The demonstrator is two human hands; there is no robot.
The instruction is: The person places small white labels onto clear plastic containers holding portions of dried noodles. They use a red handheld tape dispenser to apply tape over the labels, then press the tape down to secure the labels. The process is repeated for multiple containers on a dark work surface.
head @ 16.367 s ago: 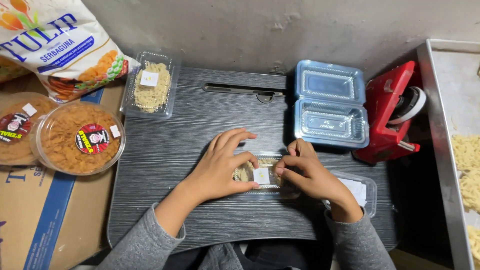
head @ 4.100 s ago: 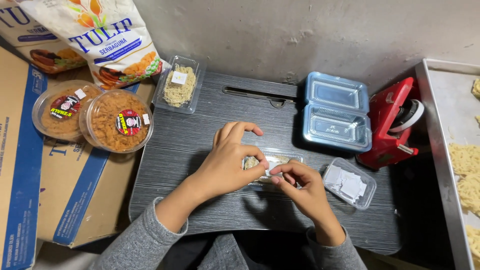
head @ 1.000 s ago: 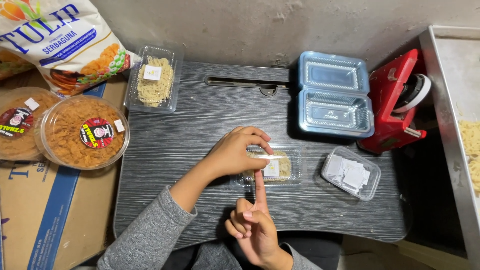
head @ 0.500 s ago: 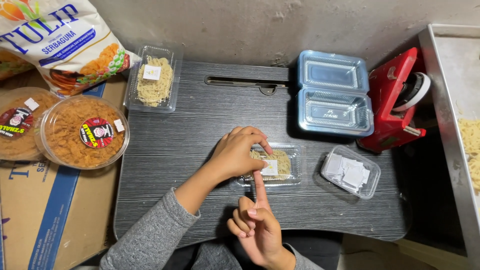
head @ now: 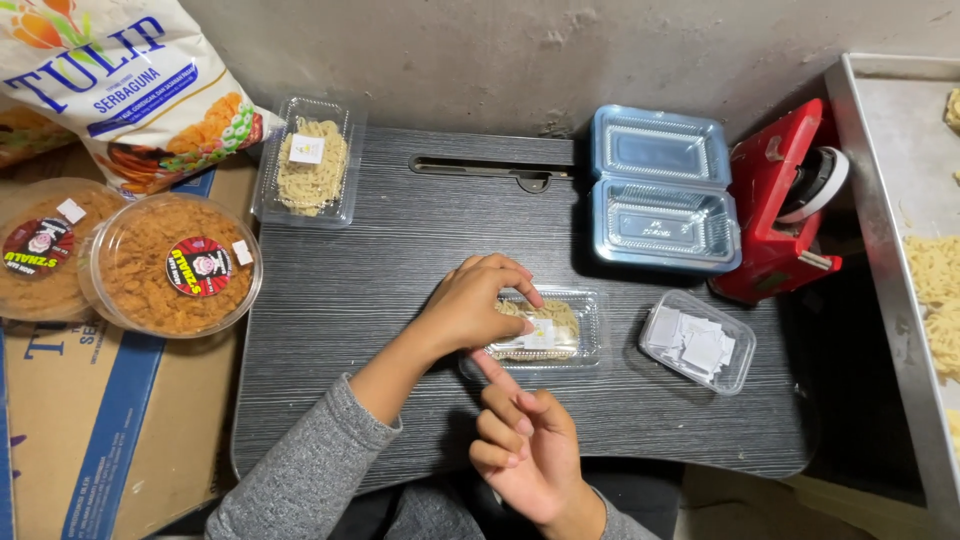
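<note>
I log a dark lap desk (head: 380,300) as the largest item, with a grey metal tray (head: 880,200) at its right edge holding pale noodle pieces. Left of the desk I note a cardboard box (head: 110,440), a printed flour bag (head: 110,80) and two round tubs (head: 172,265) of orange-brown crumbs, lidded, side by side. At the desk's far right I see a stack of clear blue-tinted containers (head: 660,190), lid open, and just beside it a red tape dispenser (head: 780,205). At the far left corner sits a closed noodle pack (head: 308,160) with a white label on top. A small open tray of white labels (head: 698,342) lies near the right edge. Mid-desk lies the noodle box (head: 555,330), closed. My left hand (head: 470,310) rests on its left end, fingers curled over the lid, clasping nothing. My right hand (head: 525,445) hovers just in front of the box, empty, index finger extended towards the box, other fingers curled.
</note>
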